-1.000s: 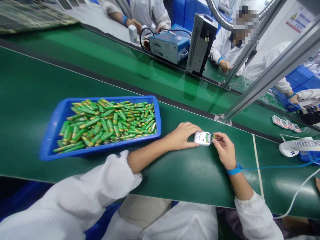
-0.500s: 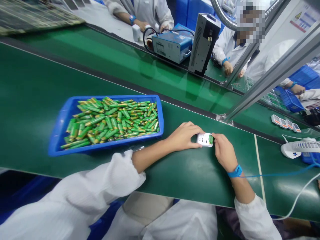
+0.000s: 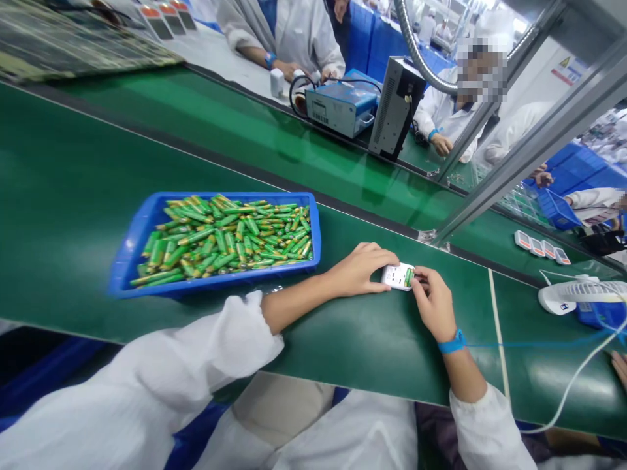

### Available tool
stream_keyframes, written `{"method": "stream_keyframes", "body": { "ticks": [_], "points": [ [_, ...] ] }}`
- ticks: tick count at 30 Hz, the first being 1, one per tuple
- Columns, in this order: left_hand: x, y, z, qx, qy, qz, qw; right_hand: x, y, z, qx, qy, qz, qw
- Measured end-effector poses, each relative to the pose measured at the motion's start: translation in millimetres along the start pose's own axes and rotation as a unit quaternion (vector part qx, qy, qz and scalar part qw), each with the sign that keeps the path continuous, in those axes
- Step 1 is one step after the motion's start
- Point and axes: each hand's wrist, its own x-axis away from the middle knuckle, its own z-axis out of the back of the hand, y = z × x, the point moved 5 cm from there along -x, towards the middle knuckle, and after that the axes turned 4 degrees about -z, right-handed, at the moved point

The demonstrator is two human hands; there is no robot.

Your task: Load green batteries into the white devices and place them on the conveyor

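A small white device (image 3: 394,276) lies on the green table, its battery compartment uncovered at the right end, with green batteries (image 3: 408,277) inside. My left hand (image 3: 365,269) grips the device's left end between thumb and fingers. At the right end, my right hand (image 3: 432,299) has its fingertips bent against the batteries and the compartment edge; whether it pinches anything is too small to tell. Left of my hands stands a blue bin (image 3: 117,269) filled with several green and gold batteries (image 3: 225,238).
A metal post (image 3: 499,147) rises from the rail behind my hands. Farther back stand a blue instrument (image 3: 340,108) and a tall grey box (image 3: 392,108). At the right are a white fan (image 3: 556,299), cables and several small devices (image 3: 541,247). People in white work across the line.
The camera view has shifted slightly. My right fingers have moved from the device's right edge onto the battery end, and its other fingers are more curled. My left hand keeps its grip.
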Motion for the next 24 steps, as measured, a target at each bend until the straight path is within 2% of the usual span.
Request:
{"method": "stream_keyframes", "body": {
  "ticks": [3,6,11,15,17,19,20,22,24],
  "points": [
    [-0.5,7.2,5.3,-0.006,0.005,-0.034,0.999,-4.9,14.0,-7.5,-0.154,-0.027,-0.088,0.984],
    [1.0,13.0,6.6,0.001,-0.007,-0.062,0.998,-10.4,16.8,-15.7,-0.245,-0.096,-0.115,0.958],
    [2.8,8.7,2.7,-0.001,-0.011,-0.067,0.998,-16.2,14.5,-13.5,-0.291,-0.155,-0.116,0.937],
    [1.3,4.3,0.4,-0.004,-0.007,-0.058,0.998,-20.8,22.9,-5.4,-0.274,-0.162,-0.084,0.944],
    [0.7,2.7,0.7,-0.003,-0.006,-0.052,0.999,-27.4,35.1,10.1,-0.210,-0.098,-0.063,0.971],
    [0.8,0.0,2.6,-0.006,-0.001,-0.040,0.999,-33.6,52.0,39.0,-0.100,0.035,-0.052,0.993],
    [1.2,-1.7,4.0,-0.008,0.004,-0.031,0.999,-34.4,61.3,56.6,-0.044,0.109,-0.055,0.992],
    [2.6,-5.0,6.9,-0.011,0.014,-0.012,1.000,-30.8,80.5,91.6,0.037,0.227,-0.076,0.970],
    [4.6,-6.6,8.0,-0.004,0.019,0.003,1.000,-21.2,99.1,120.4,0.070,0.293,-0.107,0.947]
  ]
}}
